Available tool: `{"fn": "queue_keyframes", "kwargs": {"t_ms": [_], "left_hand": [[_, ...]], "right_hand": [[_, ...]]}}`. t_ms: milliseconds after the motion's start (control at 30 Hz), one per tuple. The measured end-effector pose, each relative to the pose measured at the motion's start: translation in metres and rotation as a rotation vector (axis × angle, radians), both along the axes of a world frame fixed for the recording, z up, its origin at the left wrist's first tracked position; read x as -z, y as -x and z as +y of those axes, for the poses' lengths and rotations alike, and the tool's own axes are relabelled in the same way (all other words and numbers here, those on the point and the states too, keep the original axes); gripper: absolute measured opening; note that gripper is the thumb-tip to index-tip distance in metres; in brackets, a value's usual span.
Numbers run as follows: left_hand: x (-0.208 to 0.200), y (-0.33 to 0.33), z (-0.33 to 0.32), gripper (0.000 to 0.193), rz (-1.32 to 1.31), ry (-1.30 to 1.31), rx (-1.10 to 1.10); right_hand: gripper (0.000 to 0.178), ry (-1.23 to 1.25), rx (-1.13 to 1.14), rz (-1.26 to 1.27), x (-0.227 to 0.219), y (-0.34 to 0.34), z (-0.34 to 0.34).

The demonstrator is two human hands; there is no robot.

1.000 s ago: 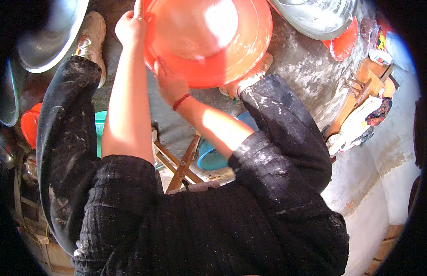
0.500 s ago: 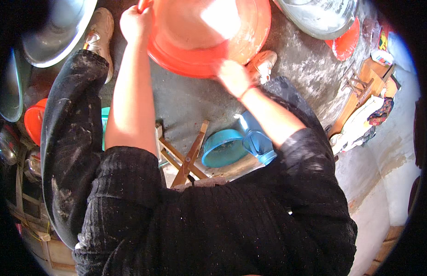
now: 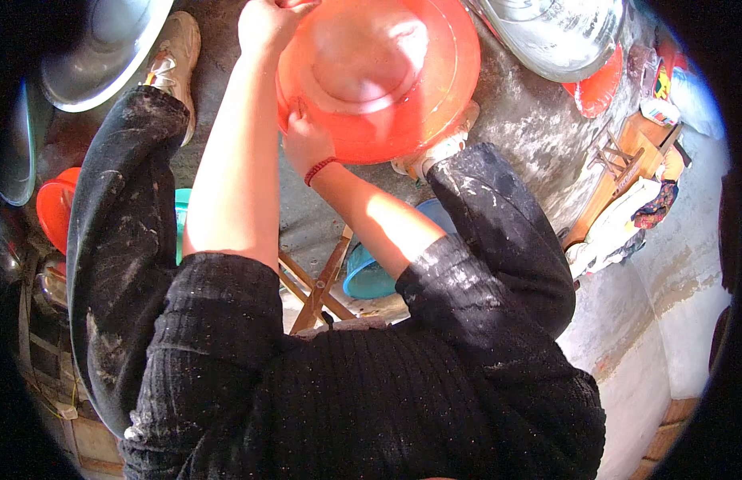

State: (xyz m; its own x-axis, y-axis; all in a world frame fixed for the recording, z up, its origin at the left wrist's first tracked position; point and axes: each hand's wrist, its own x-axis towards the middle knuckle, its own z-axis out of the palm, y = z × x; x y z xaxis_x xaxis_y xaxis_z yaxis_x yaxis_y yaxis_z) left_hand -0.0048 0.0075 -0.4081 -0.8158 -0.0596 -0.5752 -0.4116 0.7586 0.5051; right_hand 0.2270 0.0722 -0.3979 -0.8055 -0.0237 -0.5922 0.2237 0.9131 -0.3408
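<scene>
Since the earlier frames, the right hand [image 3: 305, 142] has been shifted from the near right rim of the orange plastic basin [image 3: 379, 76] to its near left edge, close below the left hand [image 3: 268, 22]; the basin itself has been kept raised in front of the person, so a turning or rubbing of the rim is judged to be in progress. Right hand: fingers curled and pressed against the rim, a red thread band worn at the wrist. Left hand: closed over the far left rim, fingers pinching the edge. Basin: round, shallow, smooth and glossy, wet-looking, with a flat circular centre and strong sun glare. Beyond the hands, two dull grey metal basins [image 3: 559, 32] are recorded, one to either side. Below the right forearm, a blue plastic tub [image 3: 371, 276] and crossed wooden stool legs [image 3: 315, 292] are noted on the rough concrete floor [image 3: 523, 120]. Black dusty trousers and a ribbed black pullover [image 3: 363, 400] are seen nearest the camera.
</scene>
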Motion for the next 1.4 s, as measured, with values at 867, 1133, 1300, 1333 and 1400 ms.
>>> {"fn": "queue_keyframes", "kwargs": {"t_ms": [867, 1133, 1300, 1333, 1400], "left_hand": [[0.009, -0.03, -0.016, 0.028, -0.025, -0.189, -0.506], [0.023, -0.029, -0.026, 0.03, -0.007, -0.195, -0.553], [0.039, -0.033, -0.028, 0.028, 0.025, -0.379, -0.567], [0.037, -0.033, -0.027, 0.027, 0.026, -0.391, -0.563], [0.03, -0.033, -0.023, 0.027, 0.005, -0.306, -0.532]], "right_hand": [[0.051, -0.254, -0.764, -0.226, -0.026, 0.031, 0.197], [0.076, 0.17, -0.426, 0.041, 0.007, 0.061, 0.036], [0.069, 0.377, -0.396, -0.22, -0.019, 0.059, 0.095], [0.07, 0.385, -0.41, -0.376, -0.03, 0.061, 0.126], [0.073, 0.08, -0.842, -0.503, -0.047, 0.068, 0.194]]}}
